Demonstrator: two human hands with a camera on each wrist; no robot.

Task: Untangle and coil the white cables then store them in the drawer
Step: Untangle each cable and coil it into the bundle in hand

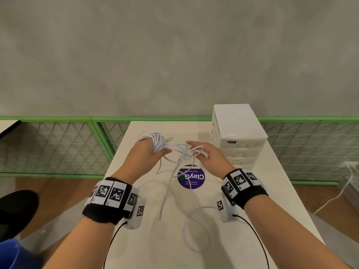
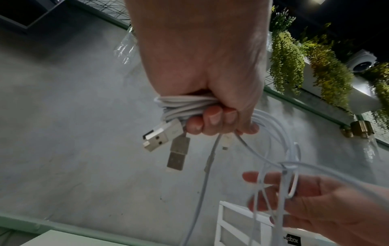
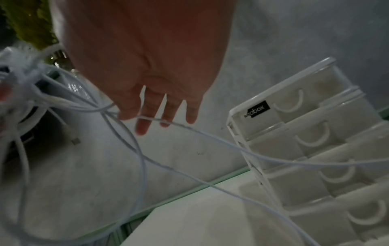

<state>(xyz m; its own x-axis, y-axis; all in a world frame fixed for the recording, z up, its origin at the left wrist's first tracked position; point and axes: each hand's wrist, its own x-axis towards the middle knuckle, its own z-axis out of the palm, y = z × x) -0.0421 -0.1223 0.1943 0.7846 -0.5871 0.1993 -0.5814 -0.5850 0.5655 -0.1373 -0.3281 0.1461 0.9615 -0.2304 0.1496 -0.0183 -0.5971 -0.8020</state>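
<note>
My left hand [image 1: 148, 154] [image 2: 210, 106] grips a coiled bundle of white cables [image 1: 158, 141] [image 2: 185, 106] above the table, with USB plugs [image 2: 164, 138] sticking out below the fist. Loose strands [image 1: 182, 154] run from the bundle to my right hand [image 1: 202, 152] [image 3: 160, 106], whose fingers [image 2: 294, 196] are spread straight and threaded among the tangled loops [image 3: 118, 113]. The remaining cable [image 1: 194, 226] trails down onto the white table [image 1: 272, 200]. A white drawer unit [image 1: 237, 136] [image 3: 305, 149] stands at the right with all drawers closed.
A purple round sticker [image 1: 191, 176] lies on the table under the cables. A green mesh fence [image 1: 58, 144] runs behind the table, before a grey wall. Another white cable [image 1: 336, 195] hangs off to the far right. A black shape [image 1: 17, 210] sits at lower left.
</note>
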